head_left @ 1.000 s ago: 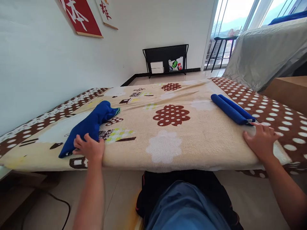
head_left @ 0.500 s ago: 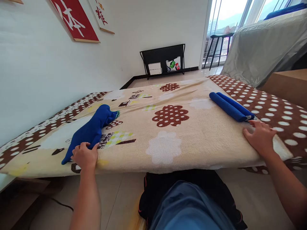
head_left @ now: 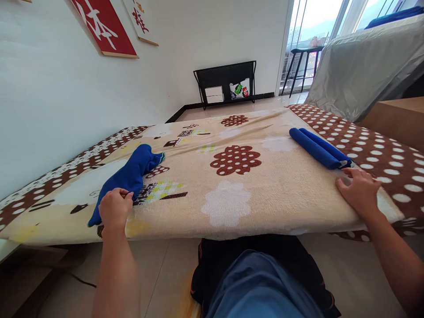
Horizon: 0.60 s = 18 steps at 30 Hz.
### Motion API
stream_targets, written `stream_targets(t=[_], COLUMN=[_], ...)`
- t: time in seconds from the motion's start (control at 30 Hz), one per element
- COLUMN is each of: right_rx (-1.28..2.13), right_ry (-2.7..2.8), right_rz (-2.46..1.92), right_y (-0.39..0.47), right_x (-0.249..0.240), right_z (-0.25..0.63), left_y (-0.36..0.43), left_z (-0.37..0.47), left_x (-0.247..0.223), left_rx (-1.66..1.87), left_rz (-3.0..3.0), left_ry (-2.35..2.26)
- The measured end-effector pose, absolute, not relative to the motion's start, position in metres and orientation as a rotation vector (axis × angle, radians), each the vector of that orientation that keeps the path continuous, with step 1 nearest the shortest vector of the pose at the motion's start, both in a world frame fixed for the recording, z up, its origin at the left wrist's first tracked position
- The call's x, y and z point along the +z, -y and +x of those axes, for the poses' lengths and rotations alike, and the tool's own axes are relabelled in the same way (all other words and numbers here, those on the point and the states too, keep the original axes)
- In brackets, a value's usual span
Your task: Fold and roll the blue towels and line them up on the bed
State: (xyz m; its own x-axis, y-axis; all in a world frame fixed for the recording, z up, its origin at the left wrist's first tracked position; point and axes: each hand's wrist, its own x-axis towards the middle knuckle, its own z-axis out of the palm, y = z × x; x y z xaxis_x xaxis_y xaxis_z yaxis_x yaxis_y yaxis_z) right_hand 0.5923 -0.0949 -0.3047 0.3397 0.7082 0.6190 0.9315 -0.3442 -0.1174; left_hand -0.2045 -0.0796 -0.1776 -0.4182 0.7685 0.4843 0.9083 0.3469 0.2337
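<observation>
1. Head view: I am seeing the crumpled blue cloth [head_left: 130, 170] lying on the patterned blanket [head_left: 285, 198] at the left, its lower corner sitting near the front edge. The rolled blue cloth [head_left: 314, 148] is lying at the right, showing two parallel rolls.
2. Slipping is looking like my first risk: the left grip seems to be taking only a small fold, so a quick tug could be pulling it free.
3. Dragging is worrying me too; if those fingertips are also catching the blanket's pile, a pull could be rucking it up.
4. On the other side, a careless shift could be nudging the rolled cloth and loosening its near end, because the fingers are sitting so close.
5. My left hand [head_left: 115, 207] is reaching forward with its back facing the camera, fingers curling inward. Its grip is closing thumb against forefinger on the crumpled cloth's near side.
6. My right hand [head_left: 361, 190] is resting palm down on the blanket, thumb spreading leftward. Its grip is staying loose, apparently holding nothing; I am not managing to tell whether the fingertips are touching the roll.
</observation>
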Motion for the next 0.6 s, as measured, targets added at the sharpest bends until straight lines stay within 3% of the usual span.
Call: stream_targets(t=[0.2, 0.33, 0.53, 0.6], right_rx=[-0.704, -0.720, -0.263, 0.081], right_ry=[1.422, 1.442, 2.037, 2.299], right_rz=[-2.127, -1.838, -1.248, -0.996], right_y=[0.100, 0.106, 0.108, 0.109], right_x=[-0.300, -0.276, -0.224, -0.208], right_z=[0.589, 0.555, 0.411, 0.354], left_y=[0.072, 0.069, 0.085, 0.095], left_z=[-0.157, -0.093, 0.018, 0.043], left_x=[-0.162, -0.168, -0.166, -0.161], left_rx=[-0.937, -0.989, -1.192, -1.172], left_rz=[-1.672, -2.034, -2.588, -2.736], left_ry=[2.057, 1.923, 1.809, 1.757])
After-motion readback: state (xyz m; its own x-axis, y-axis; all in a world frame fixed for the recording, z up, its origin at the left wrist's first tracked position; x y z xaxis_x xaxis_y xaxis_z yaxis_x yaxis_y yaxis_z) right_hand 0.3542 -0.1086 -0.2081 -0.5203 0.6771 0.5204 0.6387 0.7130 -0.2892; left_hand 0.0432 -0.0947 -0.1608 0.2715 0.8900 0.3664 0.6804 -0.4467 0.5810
